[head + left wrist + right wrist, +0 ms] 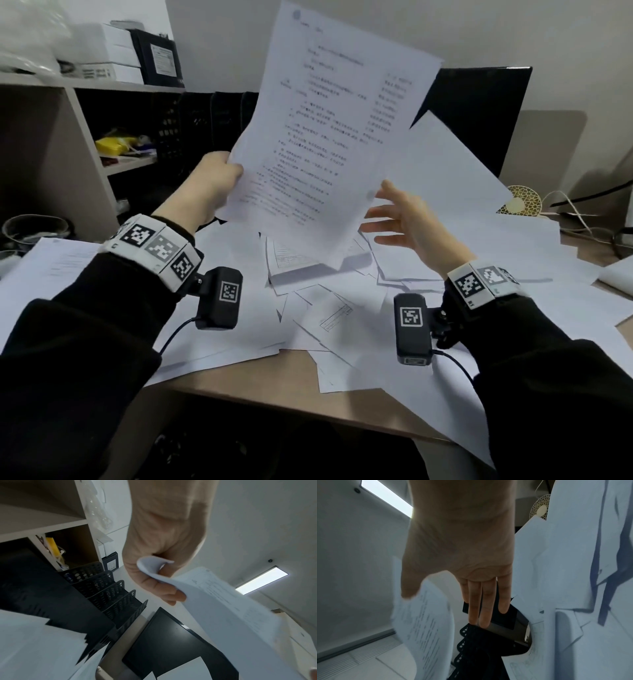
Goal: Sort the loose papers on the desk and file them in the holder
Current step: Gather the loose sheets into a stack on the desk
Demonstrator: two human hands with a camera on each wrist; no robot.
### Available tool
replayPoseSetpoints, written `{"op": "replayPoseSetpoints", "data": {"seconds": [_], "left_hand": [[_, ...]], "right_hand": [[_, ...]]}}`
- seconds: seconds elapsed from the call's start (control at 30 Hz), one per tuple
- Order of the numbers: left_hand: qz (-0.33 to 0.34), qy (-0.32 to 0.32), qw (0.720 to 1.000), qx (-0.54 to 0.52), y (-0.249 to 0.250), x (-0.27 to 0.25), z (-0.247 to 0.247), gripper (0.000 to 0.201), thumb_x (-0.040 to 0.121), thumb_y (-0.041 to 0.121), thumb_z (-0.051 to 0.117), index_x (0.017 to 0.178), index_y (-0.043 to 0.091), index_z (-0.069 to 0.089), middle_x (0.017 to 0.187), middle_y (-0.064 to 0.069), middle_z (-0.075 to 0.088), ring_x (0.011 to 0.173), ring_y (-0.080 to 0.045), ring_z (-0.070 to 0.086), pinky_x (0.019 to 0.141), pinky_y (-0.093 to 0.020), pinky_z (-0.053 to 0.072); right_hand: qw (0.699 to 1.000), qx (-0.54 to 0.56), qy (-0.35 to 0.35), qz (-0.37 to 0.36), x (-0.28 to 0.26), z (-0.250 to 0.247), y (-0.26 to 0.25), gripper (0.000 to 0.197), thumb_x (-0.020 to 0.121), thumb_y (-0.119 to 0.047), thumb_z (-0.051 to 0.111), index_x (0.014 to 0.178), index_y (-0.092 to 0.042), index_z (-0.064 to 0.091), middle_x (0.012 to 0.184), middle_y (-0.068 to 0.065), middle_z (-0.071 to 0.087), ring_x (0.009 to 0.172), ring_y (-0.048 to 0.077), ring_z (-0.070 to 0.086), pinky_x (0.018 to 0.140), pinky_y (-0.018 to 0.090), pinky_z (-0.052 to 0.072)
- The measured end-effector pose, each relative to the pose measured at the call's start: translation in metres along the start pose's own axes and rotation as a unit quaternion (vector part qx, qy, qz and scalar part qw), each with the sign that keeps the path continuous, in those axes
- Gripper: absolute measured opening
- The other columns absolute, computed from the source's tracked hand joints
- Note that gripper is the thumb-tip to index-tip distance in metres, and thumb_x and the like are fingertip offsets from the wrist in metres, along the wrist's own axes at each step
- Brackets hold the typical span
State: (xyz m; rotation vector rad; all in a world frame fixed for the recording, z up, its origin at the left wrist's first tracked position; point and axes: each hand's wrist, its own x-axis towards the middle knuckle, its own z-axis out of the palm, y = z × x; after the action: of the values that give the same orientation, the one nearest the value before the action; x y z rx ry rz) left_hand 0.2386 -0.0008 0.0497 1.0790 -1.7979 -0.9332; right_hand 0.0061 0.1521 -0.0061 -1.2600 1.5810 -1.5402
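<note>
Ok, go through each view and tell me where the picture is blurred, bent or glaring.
Head view: wide-angle bend curves the shelf; text on the printed sheet is too soft to read. Left wrist view: the sheet smears with motion beside the left hand; the ceiling light glares. Right wrist view: the right hand looms soft, loose papers stretch.

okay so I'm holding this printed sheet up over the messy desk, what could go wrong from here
1. Only the left hand grips the printed sheet, by one curled corner; the right hand is open beside it, so the sheet may flop, crease or slip.
2. The loose papers overlap and some overhang the desk edge; a brushing sleeve could push them off.
3. The raised sheet hides much of the black holder, so aiming for a slot may be harder.
</note>
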Motion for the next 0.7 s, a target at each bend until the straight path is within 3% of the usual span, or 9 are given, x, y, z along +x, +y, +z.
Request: {"op": "replayPoseSetpoints", "data": {"seconds": [0.07,0.13,0.2,0.23,0.33,0.37,0.47,0.6,0.7], "left_hand": [[-0.008,-0.029,0.999,-0.012,-0.006,-0.007,-0.009,0.019,0.081,0.004,0.045,0.097,0.003,0.057,0.086,-0.015,0.057,0.075,-0.028,0.054,0.058,-0.03,0.043],[-0.009,-0.082,0.997,0.005,-0.009,-0.017,-0.016,0.032,0.076,-0.001,0.048,0.107,-0.002,0.058,0.099,-0.018,0.065,0.085,-0.034,0.065,0.07,-0.042,0.057],[-0.005,-0.122,0.992,0.027,-0.013,-0.026,-0.024,0.041,0.075,-0.006,0.048,0.114,0.002,0.058,0.109,-0.016,0.067,0.098,-0.035,0.066,0.08,-0.049,0.057],[-0.005,-0.138,0.99,0.034,-0.016,-0.029,-0.031,0.042,0.077,-0.01,0.047,0.115,0.004,0.058,0.11,-0.014,0.068,0.099,-0.033,0.066,0.08,-0.047,0.058],[-0.02,-0.149,0.987,0.048,-0.027,-0.038,-0.052,0.04,0.085,-0.017,0.042,0.114,0.007,0.056,0.103,-0.006,0.068,0.085,-0.021,0.068,0.058,-0.027,0.057],[-0.022,-0.145,0.988,0.052,-0.031,-0.04,-0.06,0.041,0.086,-0.016,0.043,0.115,0.009,0.055,0.104,-0.005,0.068,0.088,-0.02,0.068,0.057,-0.025,0.056],[-0.032,-0.12,0.991,0.055,-0.039,-0.048,-0.084,0.036,0.089,-0.009,0.047,0.112,0.017,0.056,0.11,-0.002,0.068,0.098,-0.02,0.066,0.075,-0.037,0.057],[-0.051,-0.083,0.994,0.058,-0.05,-0.06,-0.12,0.034,0.091,-0.005,0.049,0.117,0.015,0.055,0.111,-0.001,0.066,0.1,-0.021,0.064,0.08,-0.038,0.055],[-0.067,-0.047,0.994,0.07,-0.063,-0.068,-0.145,0.033,0.091,-0.003,0.05,0.12,0.012,0.054,0.115,-0.004,0.065,0.102,-0.025,0.064,0.085,-0.043,0.054]], "right_hand": [[0.998,-0.054,-0.002,-0.031,0.002,0.013,-0.002,0.03,0.091,-0.033,0.062,0.117,-0.018,0.057,0.095,-0.001,0.072,0.085,0.015,0.07,0.087,0.039,0.055],[0.996,-0.069,-0.002,-0.053,0.005,0.025,-0.003,0.023,0.092,-0.011,0.057,0.115,-0.015,0.061,0.1,0.004,0.072,0.086,0.016,0.069,0.083,0.036,0.058],[0.996,-0.059,-0.001,-0.065,0.005,0.033,-0.007,0.025,0.092,-0.001,0.049,0.108,-0.013,0.064,0.098,0.008,0.071,0.081,0.014,0.069,0.073,0.029,0.06],[0.996,-0.056,-0.005,-0.069,0.005,0.039,-0.009,0.025,0.092,0.0,0.047,0.104,-0.014,0.065,0.095,0.008,0.071,0.077,0.012,0.07,0.069,0.026,0.059],[0.995,-0.056,-0.026,-0.074,0.007,0.058,-0.014,0.025,0.093,0.001,0.045,0.097,-0.015,0.065,0.091,0.006,0.07,0.072,0.009,0.07,0.064,0.023,0.058],[0.995,-0.057,-0.034,-0.075,0.008,0.066,-0.015,0.025,0.094,0.001,0.045,0.095,-0.016,0.065,0.092,0.006,0.07,0.072,0.009,0.069,0.063,0.023,0.058],[0.994,-0.057,-0.041,-0.081,0.012,0.088,-0.018,0.024,0.093,0.0,0.046,0.094,-0.016,0.064,0.09,0.008,0.067,0.068,0.005,0.067,0.061,0.02,0.057],[0.993,-0.046,-0.06,-0.086,0.016,0.125,-0.026,0.023,0.094,0.0,0.047,0.104,-0.011,0.064,0.087,0.0,0.069,0.066,0.0,0.068,0.057,0.017,0.055],[0.992,-0.035,-0.091,-0.083,0.018,0.153,-0.03,0.023,0.093,0.0,0.049,0.096,-0.017,0.065,0.087,-0.003,0.07,0.066,-0.001,0.068,0.056,0.016,0.054]]}}
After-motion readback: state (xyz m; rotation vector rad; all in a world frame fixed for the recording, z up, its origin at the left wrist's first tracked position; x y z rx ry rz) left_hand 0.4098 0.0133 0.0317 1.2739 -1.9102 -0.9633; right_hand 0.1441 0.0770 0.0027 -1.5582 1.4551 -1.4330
